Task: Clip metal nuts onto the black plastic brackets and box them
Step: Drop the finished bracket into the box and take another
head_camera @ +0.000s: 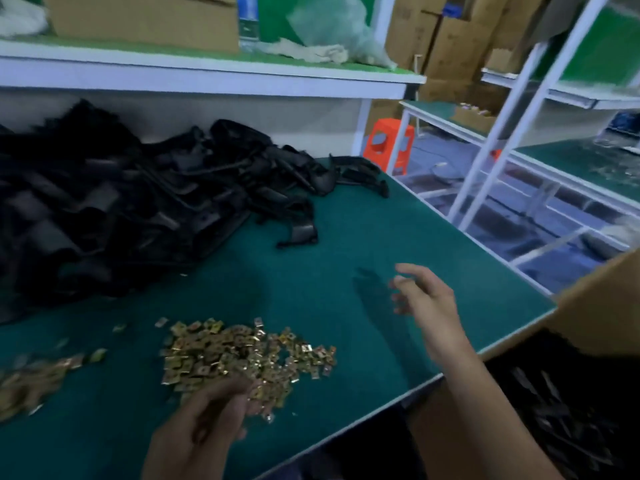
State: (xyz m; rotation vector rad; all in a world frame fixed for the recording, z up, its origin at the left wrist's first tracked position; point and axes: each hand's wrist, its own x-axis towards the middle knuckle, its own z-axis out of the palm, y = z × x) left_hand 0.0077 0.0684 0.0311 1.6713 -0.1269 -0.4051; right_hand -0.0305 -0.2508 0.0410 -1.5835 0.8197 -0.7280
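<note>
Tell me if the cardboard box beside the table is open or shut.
Open: the cardboard box has its flap raised, and black brackets show inside it.

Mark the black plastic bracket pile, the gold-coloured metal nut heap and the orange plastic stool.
Black plastic bracket pile (pixel 121 209): head view, pile's middle.
Gold-coloured metal nut heap (pixel 242 351): head view, heap's centre.
Orange plastic stool (pixel 377 155): head view, front face.

Green-topped workbench (pixel 363 237) fills centre frame; white shelf (pixel 173 72) with cardboard box (pixel 138 19) across the top; orange stool (pixel 388 143) centre right; white-framed benches (pixel 568 164) and stacked cartons (pixel 450 53) at right; light dim, bluish.
</note>
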